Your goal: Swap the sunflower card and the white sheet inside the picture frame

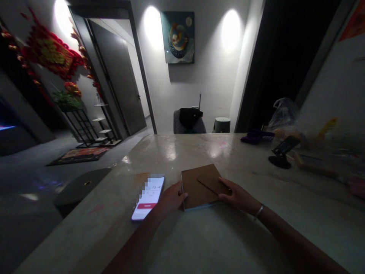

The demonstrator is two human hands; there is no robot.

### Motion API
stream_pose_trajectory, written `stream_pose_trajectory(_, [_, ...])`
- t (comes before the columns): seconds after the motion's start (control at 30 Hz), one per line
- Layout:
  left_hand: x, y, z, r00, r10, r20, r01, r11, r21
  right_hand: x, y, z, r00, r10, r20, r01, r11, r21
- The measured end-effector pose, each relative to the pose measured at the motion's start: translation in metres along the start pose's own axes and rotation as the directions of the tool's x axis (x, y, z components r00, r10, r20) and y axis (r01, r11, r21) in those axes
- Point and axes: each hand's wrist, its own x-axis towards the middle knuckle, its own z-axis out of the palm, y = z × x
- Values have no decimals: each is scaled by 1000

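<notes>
As the left grip (170,198) and right grip (238,196) lie spread on opposite sides of the brown folder (198,188) on the counter (188,243), neither visibly pinches it.

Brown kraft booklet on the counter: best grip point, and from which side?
Probably the two side edges near the front corners, coming from the near side. The brown kraft booklet lies flat and thin on the counter, so squeezing across its width should beat prying under it. The left hand and right hand rest at those sides. The phone lies close on the left.
</notes>
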Motion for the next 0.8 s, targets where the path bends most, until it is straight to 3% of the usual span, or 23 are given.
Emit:
stream_pose_trajectory(0.4, [0,-2,5,999,-40,-15,41,995,89,-2,-4,4,1000,-21,-2,20,984,-178])
stream_pose_trajectory(0.8, [0,-1,4,999,-48,-25,50,994,95,-5,2,3,997,-76,-33,66,971,-232])
